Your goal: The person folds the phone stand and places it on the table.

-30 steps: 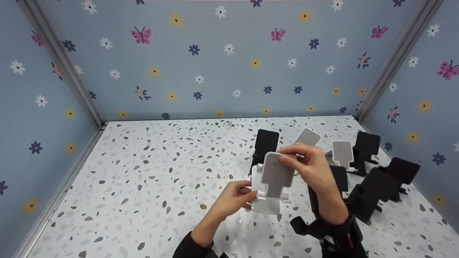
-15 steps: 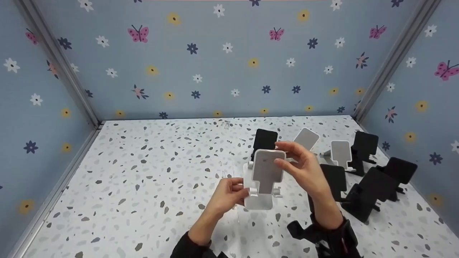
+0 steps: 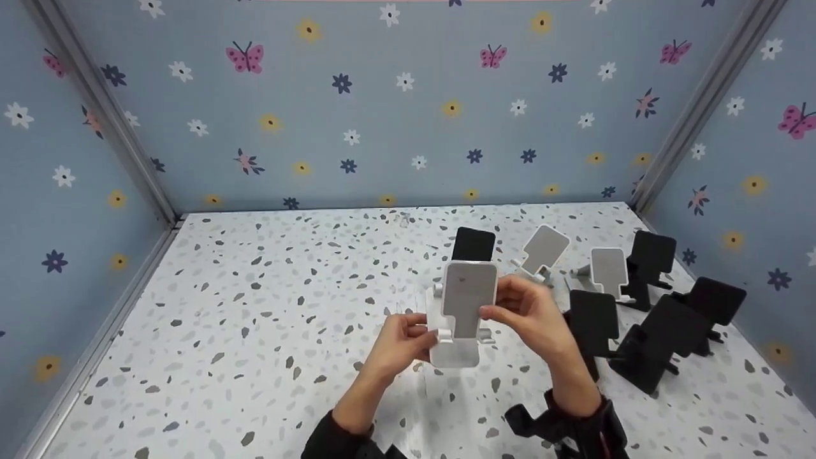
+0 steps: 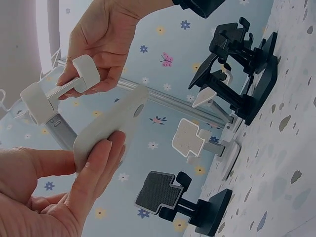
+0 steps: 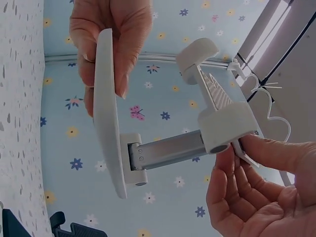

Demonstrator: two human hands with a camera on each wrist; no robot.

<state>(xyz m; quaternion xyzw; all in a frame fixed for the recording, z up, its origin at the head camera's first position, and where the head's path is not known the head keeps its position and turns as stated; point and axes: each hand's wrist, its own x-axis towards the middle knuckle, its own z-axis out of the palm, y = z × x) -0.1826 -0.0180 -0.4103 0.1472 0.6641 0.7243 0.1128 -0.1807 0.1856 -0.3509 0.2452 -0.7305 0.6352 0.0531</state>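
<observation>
Aloft | white stand (image 3: pixel 461 315) | left fingers (image 4: pixel 91 170) pinch base (image 3: pixel 456 356) | right fingers (image 5: pixel 218 187), plate (image 3: pixel 470 288)

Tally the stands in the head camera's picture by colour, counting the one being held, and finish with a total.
Black stands: 5
White stands: 3, including the held one
Total: 8
</observation>
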